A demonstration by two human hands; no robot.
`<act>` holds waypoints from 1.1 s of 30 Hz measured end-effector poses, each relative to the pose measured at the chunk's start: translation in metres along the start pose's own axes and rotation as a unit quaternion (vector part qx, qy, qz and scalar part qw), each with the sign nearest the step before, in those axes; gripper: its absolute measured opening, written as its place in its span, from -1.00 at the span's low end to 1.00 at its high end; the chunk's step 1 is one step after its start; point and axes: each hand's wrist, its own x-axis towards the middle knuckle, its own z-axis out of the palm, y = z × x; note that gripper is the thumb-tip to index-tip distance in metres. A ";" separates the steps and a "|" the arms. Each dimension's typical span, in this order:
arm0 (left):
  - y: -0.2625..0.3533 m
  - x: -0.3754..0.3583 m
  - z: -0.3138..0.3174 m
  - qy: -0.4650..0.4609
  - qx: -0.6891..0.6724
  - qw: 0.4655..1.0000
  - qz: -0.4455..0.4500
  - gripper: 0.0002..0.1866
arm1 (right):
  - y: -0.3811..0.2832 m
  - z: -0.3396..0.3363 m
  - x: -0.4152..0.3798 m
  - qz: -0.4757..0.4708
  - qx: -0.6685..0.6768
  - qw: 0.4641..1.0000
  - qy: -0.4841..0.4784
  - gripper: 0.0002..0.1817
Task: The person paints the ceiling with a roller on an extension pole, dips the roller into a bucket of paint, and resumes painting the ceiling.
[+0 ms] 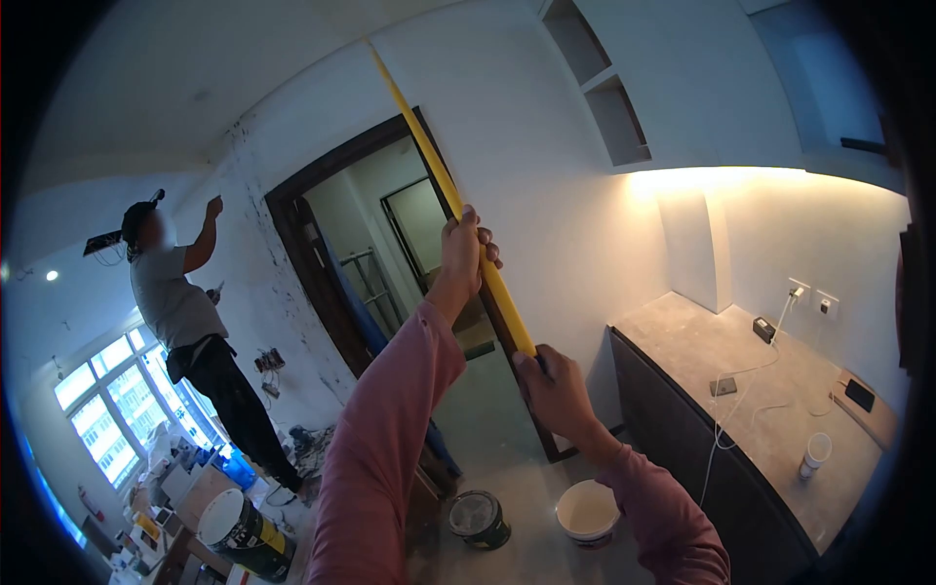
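A long yellow pole (434, 161) slants up and to the left, its thin far end close to where the wall meets the ceiling. What that end carries is too small to make out. My left hand (462, 255) is wrapped around the shaft at mid-height, in front of the dark door frame. Lower down, my right hand (556, 390) grips the pole by its bottom end, partly hiding it. Behind the pole stands the white wall (556, 205) beside the doorway.
Another person (185, 283) stands raised at the left, one arm up to the wall. Paint buckets (478, 522), (588, 512) and a larger bucket (249, 531) stand below. A counter (673, 341) with cables and a cup (815, 455) is at right, under wall cabinets (702, 107).
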 end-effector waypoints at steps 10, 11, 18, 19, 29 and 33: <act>0.003 0.020 -0.012 0.004 0.001 1.000 0.009 -0.68 | -0.009 0.011 0.015 0.031 0.000 1.000 0.002 -0.59; 0.001 0.015 -0.014 0.001 0.002 1.000 0.009 -0.68 | -0.013 0.010 0.007 0.036 -0.009 0.999 0.001 -0.59; -0.017 -0.071 -0.018 -0.043 0.012 0.999 0.027 -0.69 | 0.008 0.010 -0.069 0.051 0.034 0.998 -0.017 -0.66; -0.020 -0.086 -0.019 -0.053 0.011 0.998 0.032 -0.69 | 0.013 0.010 -0.084 0.048 0.031 0.998 -0.017 -0.67; -0.043 -0.251 -0.001 -0.131 0.001 0.991 0.037 -0.70 | 0.056 -0.012 -0.231 0.024 0.000 0.999 -0.035 -0.80; -0.047 -0.296 0.008 -0.153 -0.017 0.988 0.018 -0.73 | 0.056 -0.026 -0.270 0.031 -0.008 0.998 -0.046 -0.81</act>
